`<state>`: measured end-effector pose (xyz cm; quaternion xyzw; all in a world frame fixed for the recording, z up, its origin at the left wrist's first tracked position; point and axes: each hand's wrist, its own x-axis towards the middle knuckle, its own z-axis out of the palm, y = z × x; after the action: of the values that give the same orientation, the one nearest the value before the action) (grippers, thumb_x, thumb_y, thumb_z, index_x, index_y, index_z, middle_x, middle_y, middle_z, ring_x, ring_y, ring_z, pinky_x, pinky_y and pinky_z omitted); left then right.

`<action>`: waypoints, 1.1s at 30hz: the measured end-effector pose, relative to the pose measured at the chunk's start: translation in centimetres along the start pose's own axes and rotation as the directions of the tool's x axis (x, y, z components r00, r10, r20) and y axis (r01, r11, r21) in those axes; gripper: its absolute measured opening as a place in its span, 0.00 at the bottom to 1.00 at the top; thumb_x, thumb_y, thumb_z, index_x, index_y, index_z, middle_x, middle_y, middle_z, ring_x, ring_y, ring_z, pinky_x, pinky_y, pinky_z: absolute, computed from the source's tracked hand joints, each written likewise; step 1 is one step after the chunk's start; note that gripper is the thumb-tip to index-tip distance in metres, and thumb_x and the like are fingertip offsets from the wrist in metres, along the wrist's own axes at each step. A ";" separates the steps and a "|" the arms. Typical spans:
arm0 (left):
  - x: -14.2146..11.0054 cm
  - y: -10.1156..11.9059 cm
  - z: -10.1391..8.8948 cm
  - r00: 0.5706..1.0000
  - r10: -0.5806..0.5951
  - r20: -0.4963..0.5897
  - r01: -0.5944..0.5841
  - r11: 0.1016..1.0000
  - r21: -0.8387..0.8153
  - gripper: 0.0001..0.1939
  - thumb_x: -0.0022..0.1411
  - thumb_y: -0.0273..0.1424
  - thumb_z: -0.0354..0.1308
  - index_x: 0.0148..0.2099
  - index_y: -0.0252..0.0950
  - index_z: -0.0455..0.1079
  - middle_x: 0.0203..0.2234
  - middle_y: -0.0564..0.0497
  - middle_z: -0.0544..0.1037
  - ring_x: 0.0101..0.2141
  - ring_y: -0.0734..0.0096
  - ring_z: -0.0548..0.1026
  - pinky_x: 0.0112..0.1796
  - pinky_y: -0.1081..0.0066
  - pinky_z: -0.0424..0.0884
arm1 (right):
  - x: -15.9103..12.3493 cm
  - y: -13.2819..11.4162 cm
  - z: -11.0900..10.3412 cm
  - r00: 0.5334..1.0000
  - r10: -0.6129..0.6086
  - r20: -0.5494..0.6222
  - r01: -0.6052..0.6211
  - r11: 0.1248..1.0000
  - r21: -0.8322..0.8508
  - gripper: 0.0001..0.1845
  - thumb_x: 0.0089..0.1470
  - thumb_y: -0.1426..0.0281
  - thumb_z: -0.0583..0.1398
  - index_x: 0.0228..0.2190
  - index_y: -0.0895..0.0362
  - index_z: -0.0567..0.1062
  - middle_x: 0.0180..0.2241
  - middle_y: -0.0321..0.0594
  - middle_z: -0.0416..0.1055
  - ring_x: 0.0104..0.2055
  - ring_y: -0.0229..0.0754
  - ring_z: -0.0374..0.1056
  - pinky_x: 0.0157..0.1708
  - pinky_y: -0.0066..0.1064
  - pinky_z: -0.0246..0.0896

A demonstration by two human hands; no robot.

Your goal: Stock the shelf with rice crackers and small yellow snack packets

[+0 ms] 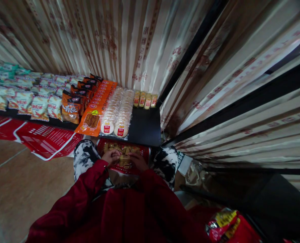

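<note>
Both my hands are down between my knees, over a red-edged pack of brown snacks (124,152) lying on the floor. My left hand (111,157) has its fingers curled closed on the pack's left part. My right hand (138,161) rests on the pack's right part with fingers bent around a small brown snack packet (125,162). Red sleeves cover both arms. My knees in black-and-white patterned trousers flank the pack.
A low black shelf (145,126) ahead carries rows of snack packs: round white cakes (118,111), a long orange pack (95,108), dark orange bags (72,109), pale bags (26,101), small yellow packs (145,100). Red baskets (49,141) lie left. Striped curtains hang behind. Bags (223,224) sit lower right.
</note>
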<state>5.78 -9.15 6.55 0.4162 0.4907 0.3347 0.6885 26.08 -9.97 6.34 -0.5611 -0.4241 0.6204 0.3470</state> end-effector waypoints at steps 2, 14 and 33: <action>-0.1 0.6 0.2 0.999 0.025 0.024 -0.025 1.000 -0.013 0.22 0.36 0.41 0.70 0.28 0.33 0.67 0.39 0.45 0.77 0.41 0.64 0.74 0.46 0.62 0.66 | -0.3 -0.7 -0.3 0.999 0.037 0.001 -0.037 0.999 0.000 0.19 0.37 0.56 0.64 0.30 0.56 0.79 0.34 0.42 0.76 0.40 0.46 0.70 0.43 0.39 0.64; -1.0 4.9 2.3 1.000 0.012 -0.020 -0.014 0.992 -0.127 0.27 0.30 0.45 0.71 0.27 0.32 0.66 0.28 0.52 0.76 0.28 0.77 0.72 0.31 0.75 0.68 | -1.7 -3.6 -1.8 0.995 -0.015 0.098 0.027 0.991 -0.129 0.24 0.42 0.52 0.60 0.35 0.57 0.79 0.38 0.42 0.75 0.42 0.46 0.69 0.44 0.39 0.63; 0.3 8.3 3.8 0.988 0.015 -0.157 0.012 0.986 0.168 0.05 0.49 0.27 0.58 0.28 0.33 0.63 0.13 0.61 0.68 0.12 0.81 0.66 0.16 0.80 0.60 | -2.3 -5.1 -1.8 0.986 -0.075 0.151 0.101 0.981 -0.168 0.35 0.45 0.42 0.52 0.35 0.59 0.77 0.28 0.40 0.72 0.30 0.40 0.66 0.28 0.30 0.62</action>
<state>9.03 -6.24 14.54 0.4455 0.5697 0.3243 0.6098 27.97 -9.82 11.90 -0.5239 -0.5254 0.6035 0.2920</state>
